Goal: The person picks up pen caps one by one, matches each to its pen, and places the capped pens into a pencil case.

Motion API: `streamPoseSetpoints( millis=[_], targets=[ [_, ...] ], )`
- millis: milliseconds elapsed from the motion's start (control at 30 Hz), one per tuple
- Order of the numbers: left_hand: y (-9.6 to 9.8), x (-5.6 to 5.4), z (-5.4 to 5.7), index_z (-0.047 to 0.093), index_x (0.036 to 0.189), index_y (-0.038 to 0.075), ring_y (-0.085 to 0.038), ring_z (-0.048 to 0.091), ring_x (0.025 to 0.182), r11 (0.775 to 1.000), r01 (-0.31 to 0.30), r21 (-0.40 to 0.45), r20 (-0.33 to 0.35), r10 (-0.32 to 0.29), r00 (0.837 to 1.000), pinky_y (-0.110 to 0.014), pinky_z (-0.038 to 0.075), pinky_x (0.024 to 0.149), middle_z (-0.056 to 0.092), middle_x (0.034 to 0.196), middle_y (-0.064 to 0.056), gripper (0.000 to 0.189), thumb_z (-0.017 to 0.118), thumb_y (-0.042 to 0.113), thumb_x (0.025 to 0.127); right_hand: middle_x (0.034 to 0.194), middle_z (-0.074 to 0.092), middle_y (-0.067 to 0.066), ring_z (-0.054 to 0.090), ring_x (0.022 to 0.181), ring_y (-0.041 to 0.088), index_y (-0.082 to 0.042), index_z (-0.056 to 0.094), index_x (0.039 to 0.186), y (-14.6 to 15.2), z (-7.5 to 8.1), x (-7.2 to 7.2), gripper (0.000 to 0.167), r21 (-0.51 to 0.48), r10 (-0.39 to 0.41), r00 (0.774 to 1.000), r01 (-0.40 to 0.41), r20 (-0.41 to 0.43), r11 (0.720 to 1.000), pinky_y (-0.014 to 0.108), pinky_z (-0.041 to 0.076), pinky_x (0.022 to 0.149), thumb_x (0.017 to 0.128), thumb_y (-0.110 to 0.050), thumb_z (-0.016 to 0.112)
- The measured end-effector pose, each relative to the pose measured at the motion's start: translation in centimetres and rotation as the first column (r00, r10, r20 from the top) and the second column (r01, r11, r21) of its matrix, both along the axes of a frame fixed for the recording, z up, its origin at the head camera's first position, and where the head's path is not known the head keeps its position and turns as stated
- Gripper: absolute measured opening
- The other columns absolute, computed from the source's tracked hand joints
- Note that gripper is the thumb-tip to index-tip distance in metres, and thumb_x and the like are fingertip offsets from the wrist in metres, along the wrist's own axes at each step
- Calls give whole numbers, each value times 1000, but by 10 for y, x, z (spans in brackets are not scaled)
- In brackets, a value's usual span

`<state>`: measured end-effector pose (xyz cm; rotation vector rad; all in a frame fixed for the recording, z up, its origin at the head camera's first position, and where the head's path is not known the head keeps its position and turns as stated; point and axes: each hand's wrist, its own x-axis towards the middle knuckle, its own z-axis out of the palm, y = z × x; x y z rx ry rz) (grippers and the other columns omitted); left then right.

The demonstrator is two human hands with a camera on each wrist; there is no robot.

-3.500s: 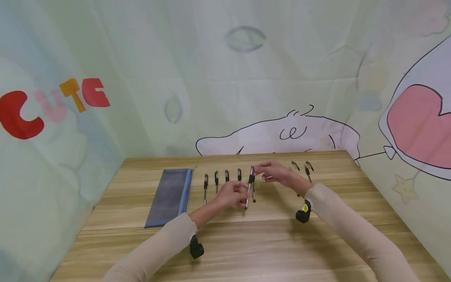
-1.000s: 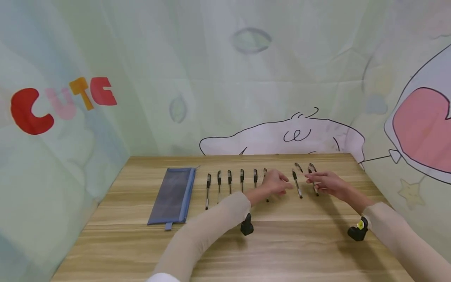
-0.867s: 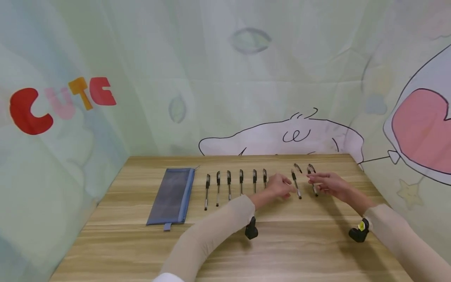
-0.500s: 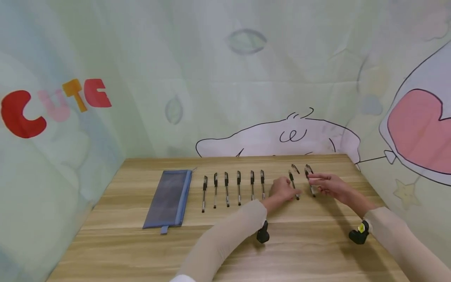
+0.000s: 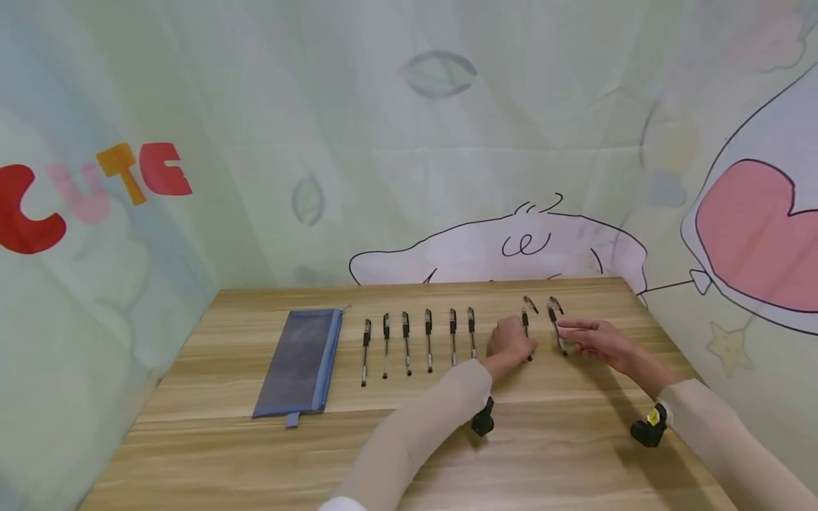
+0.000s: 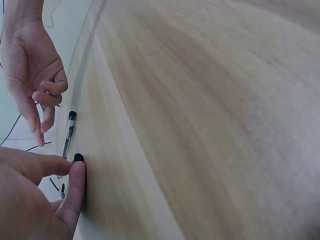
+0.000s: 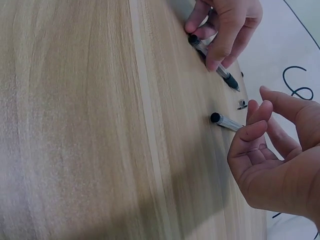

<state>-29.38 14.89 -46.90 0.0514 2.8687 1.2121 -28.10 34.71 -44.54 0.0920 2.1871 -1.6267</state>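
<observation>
My left hand (image 5: 511,339) pinches an uncapped gel pen (image 7: 219,65) that lies on the wooden table; thumb and fingers are on its barrel in both wrist views. Beyond that pen's tip lies a loose black cap (image 5: 531,305). Over to the right, my right hand (image 5: 601,341) hovers beside a second pen (image 5: 557,332), fingers loosely bent and nothing between them. Another cap (image 5: 557,305) rests at the tip of this second pen. In the right wrist view the right hand (image 7: 280,155) partly covers the second pen (image 7: 227,121).
Several capped black pens (image 5: 429,341) lie in a row left of my left hand, caps away from me. Farther left is a blue mesh zip pouch (image 5: 300,363). The wooden table (image 5: 255,461) ends at a printed curtain (image 5: 275,142) behind and at both sides.
Since the earliest frame, a capped pen held between both hands has joined the row. Both hands have moved right; over the last second the left hand reached the uncapped pen and took hold of it.
</observation>
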Motion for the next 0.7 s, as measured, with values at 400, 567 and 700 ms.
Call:
streamPoseSetpoints(
  millis=[400, 567, 700],
  targets=[
    [-43, 3, 3, 78, 83, 10, -5, 56, 43, 989, 110, 98, 31, -113, 993, -18, 47, 48, 70, 60, 2, 15, 82, 24, 88, 91, 68, -15, 57, 72, -1, 7, 39, 152, -9, -3, -5, 64, -2, 6, 1000, -6, -4, 1000, 17, 51, 64, 102, -24, 64],
    [-72, 11, 16, 77, 102, 2, -12, 68, 58, 925, 125, 359, 144, -187, 972, -23, 59, 55, 77, 83, -7, 14, 75, 10, 91, 91, 67, -15, 57, 72, -1, 9, 41, 150, -8, -3, -7, 62, 1, 8, 1000, -8, -18, 1000, 17, 51, 64, 102, -23, 64],
    [-100, 17, 28, 70, 116, -4, -25, 77, 78, 800, 67, 596, 267, -276, 923, -27, 64, 67, 74, 100, -18, 23, 68, 0, 94, 88, 66, -15, 57, 71, -1, 8, 43, 148, -7, -2, -12, 58, -12, 15, 1000, -15, -15, 1000, 18, 50, 62, 103, -22, 62]
  ],
)
